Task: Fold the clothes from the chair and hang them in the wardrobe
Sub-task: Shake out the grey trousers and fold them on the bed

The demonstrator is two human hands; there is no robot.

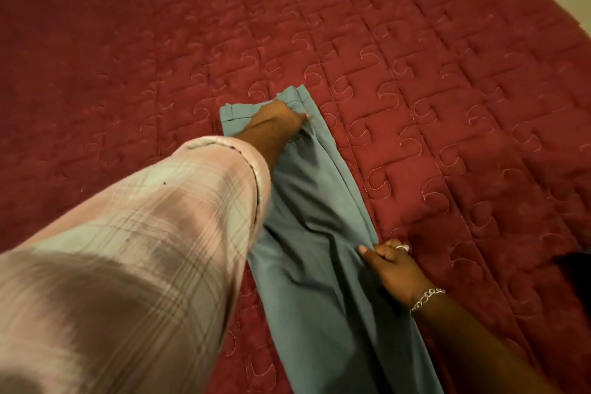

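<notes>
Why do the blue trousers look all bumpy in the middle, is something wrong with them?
Nothing is damaged. The blue trousers lie on the red quilt with creases between the two hands. The left hand presses near the waistband and the right hand pinches the side edge, so the cloth simply is not flat yet.

The left arm wears a pink and white plaid sleeve (153, 233), cuff rolled back. The right arm is bare, with a silver chain bracelet (427, 297) and a ring (403, 247).
</notes>
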